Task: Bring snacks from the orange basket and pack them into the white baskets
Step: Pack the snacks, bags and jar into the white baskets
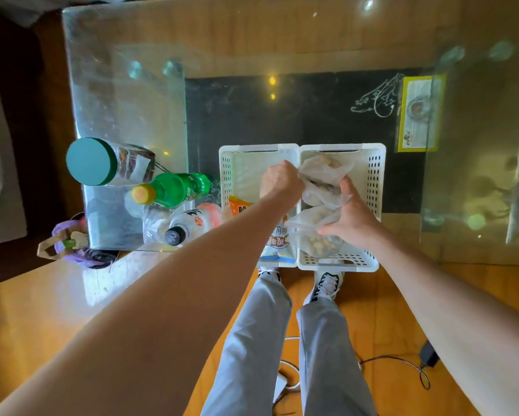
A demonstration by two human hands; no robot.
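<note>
Left hand (279, 181): closed in a pinch on the far end of the clear snack bag (322, 183).
Right hand (349, 219): fingers spread, pressing on the near clear bags (315, 232).
Snack bag: over the right white basket (375, 175), long way running 12 to 6 o'clock.
Which way: bag lies at 3 o'clock from left hand, 11 o'clock from right hand.
Nearer hand: both touching.
Left white basket (226, 175): holds orange packet (238, 207) and blue packet (277, 241).
Orange basket: not seen.
Desk (282, 40): glass top, green bottle (174, 189) at 9 o'clock.
</note>
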